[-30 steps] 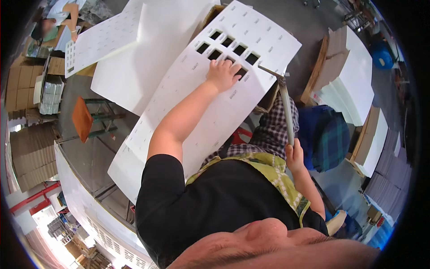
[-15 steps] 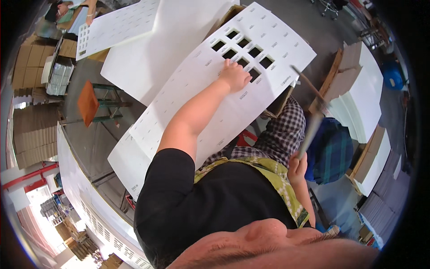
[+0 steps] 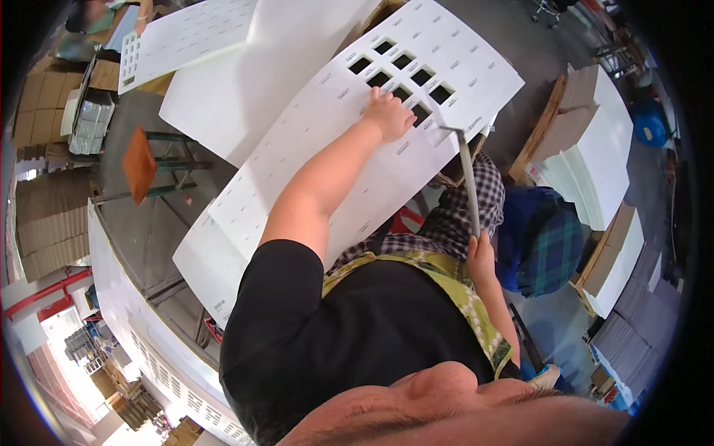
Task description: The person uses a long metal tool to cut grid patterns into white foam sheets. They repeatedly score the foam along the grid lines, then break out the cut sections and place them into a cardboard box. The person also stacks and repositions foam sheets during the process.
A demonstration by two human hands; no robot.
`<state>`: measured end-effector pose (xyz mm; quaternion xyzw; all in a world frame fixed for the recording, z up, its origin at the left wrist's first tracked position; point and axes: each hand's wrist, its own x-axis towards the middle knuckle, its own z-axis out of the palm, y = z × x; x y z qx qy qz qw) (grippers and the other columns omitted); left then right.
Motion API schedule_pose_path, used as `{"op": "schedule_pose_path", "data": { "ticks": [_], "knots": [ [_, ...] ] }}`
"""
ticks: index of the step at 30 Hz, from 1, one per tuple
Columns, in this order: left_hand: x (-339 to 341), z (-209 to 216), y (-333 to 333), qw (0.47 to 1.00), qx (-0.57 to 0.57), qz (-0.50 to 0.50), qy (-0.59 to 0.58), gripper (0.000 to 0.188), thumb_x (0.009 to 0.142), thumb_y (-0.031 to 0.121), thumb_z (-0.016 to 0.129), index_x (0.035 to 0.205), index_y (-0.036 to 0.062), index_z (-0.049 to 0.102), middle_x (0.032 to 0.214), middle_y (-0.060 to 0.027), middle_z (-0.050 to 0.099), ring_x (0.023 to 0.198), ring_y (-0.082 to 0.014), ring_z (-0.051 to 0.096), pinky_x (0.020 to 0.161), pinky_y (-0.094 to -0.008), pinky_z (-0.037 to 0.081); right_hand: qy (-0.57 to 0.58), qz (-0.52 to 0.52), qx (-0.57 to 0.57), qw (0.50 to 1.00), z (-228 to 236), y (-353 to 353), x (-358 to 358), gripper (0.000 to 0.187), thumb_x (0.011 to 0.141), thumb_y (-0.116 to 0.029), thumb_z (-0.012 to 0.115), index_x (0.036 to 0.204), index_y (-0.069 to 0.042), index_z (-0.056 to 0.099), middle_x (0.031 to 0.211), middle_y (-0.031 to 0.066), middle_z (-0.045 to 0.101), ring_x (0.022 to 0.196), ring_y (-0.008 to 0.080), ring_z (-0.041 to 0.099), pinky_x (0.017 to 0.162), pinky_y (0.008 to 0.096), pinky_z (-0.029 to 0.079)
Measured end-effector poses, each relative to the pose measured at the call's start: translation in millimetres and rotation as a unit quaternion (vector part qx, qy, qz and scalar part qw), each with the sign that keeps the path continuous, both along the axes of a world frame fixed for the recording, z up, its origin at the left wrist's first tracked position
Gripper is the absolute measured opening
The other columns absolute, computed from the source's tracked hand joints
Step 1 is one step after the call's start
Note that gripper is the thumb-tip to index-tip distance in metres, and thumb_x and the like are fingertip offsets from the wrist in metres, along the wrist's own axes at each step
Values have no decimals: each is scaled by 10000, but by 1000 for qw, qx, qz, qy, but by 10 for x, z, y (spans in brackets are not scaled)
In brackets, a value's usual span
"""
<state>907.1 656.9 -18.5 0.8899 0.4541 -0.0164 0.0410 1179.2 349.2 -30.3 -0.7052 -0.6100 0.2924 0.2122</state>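
A long white board (image 3: pixel 290 167) with small printed marks and a group of square holes lies slanted in front of me. My left hand (image 3: pixel 387 119) rests on it just beside the lower holes, its fingers bent and apart, the tips touching the board near the hole edges. Whether any fingertip goes into a hole is hard to tell. At my right side, my right hand (image 3: pixel 480 256) is closed round the lower end of a long, pale-handled hammer (image 3: pixel 468 178). The narrow crosswise head is over the board's near right edge, close to my left hand.
A wooden stool (image 3: pixel 140 165) stands at the left. More white boards (image 3: pixel 201 111) lie beyond mine; another person's hand (image 3: pixel 141 22) touches a holed one. At the right are a stool with a plaid cover (image 3: pixel 550 241) and stacked white boards (image 3: pixel 595 160).
The hammer has swung left and toward the board, from outside its right edge to over it. My right hand has moved slightly up and left. My left hand stays by the holes.
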Motion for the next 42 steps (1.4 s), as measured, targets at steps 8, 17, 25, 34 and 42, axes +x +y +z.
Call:
{"op": "schedule_pose_path", "data": {
  "ticks": [8,17,25,34,42],
  "knots": [
    [-14,-23,-39,1000,4,-2,1,321,923,374,423,861,206,690,885,-94,622,985,-283,542,968,-542,261,102,-25,89,990,-86,-82,-11,193,946,-220,490,953,-29,465,621,96,478,503,288,464,487,387,381],
    [-20,-22,-27,1000,-3,3,-11,330,923,394,424,876,199,687,925,-106,616,1017,-287,527,973,-556,250,233,26,264,936,445,56,-68,197,945,-226,501,903,-39,458,610,72,463,494,245,448,468,337,361],
    [0,24,-26,1000,-17,0,-2,323,931,377,415,896,192,677,945,-105,610,1044,-281,516,983,-545,246,148,-54,69,985,682,20,-102,231,957,-262,460,918,-35,475,647,98,510,541,217,512,515,330,403],
    [0,50,-36,999,-33,4,-15,329,934,367,406,910,186,679,974,-106,612,1062,-291,507,1014,-567,226,-86,-68,-14,994,-27,398,91,238,963,-257,450,941,-20,451,648,151,501,555,262,517,516,357,391],
    [-21,45,-52,1000,-23,1,-5,317,935,359,414,909,191,681,951,-101,609,1035,-283,513,1005,-557,234,202,-50,159,965,279,332,201,254,954,-265,464,927,-13,443,656,213,526,561,387,526,522,441,412]
  ]
}}
